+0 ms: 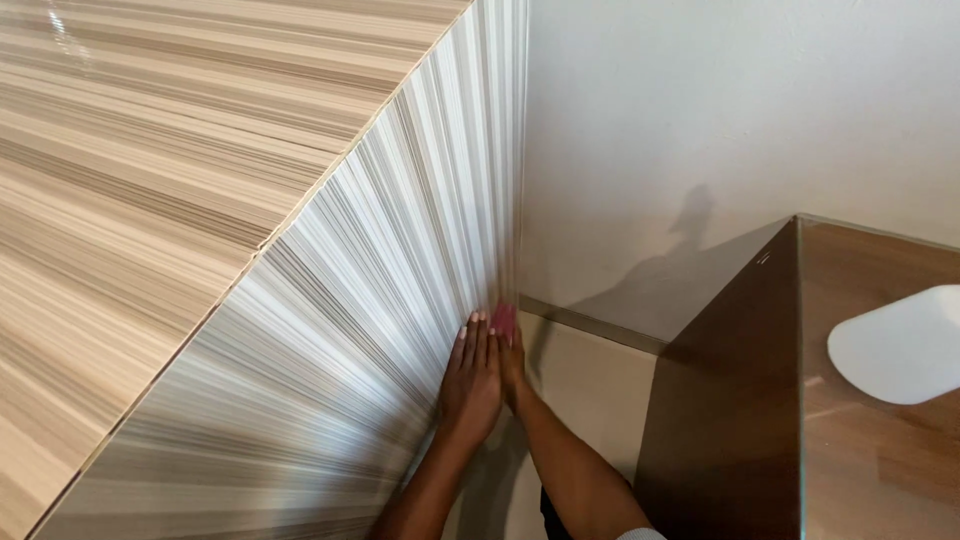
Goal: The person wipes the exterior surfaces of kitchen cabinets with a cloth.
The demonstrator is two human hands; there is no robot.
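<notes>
Where the striped worktop [150, 130] ends, its striped side panel [330, 330] is seen dropping toward the beige floor [585, 385], and a white wall [720, 110] is met at the corner. A brown cabinet [720, 400] is placed at the right, and a white object [900, 345] is carried on its top. The left hand [472, 380] is laid flat and released against the lower edge of the panel. The right hand [512, 365] is pressed just beside it; a pink cloth [503, 320] is grasped at its fingertips, near the corner, touching the panel.
</notes>
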